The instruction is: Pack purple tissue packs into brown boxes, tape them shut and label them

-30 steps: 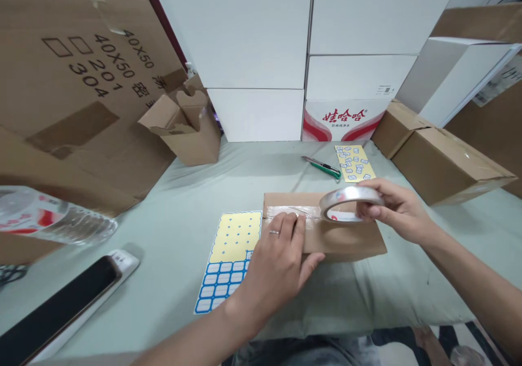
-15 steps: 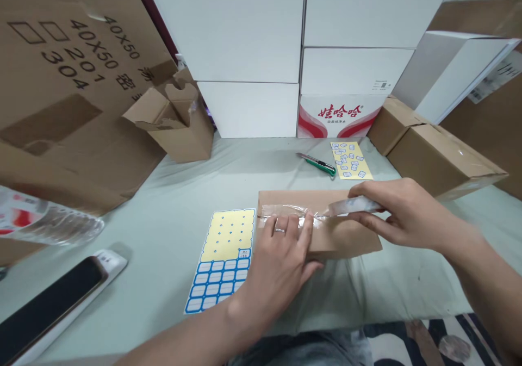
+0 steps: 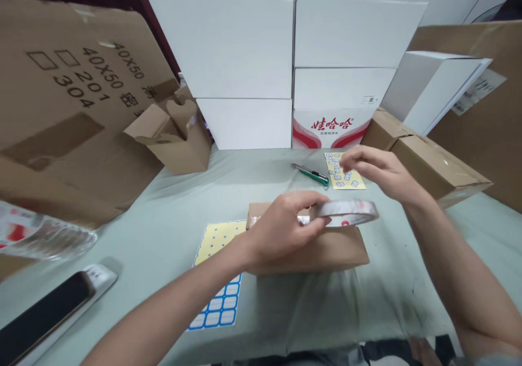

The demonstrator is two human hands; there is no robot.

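Tape roll (image 3: 346, 213) clamped in your left hand (image 3: 281, 227) just above the kraft parcel (image 3: 310, 252), right hand (image 3: 375, 170) open over the yellow label sheet (image 3: 345, 178) (fingers spread), and any slack could let the sticky tail fold onto itself.

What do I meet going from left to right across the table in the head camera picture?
Black smartphone → blue-and-yellow label sheet → left hand → roll of tape → taped brown carton
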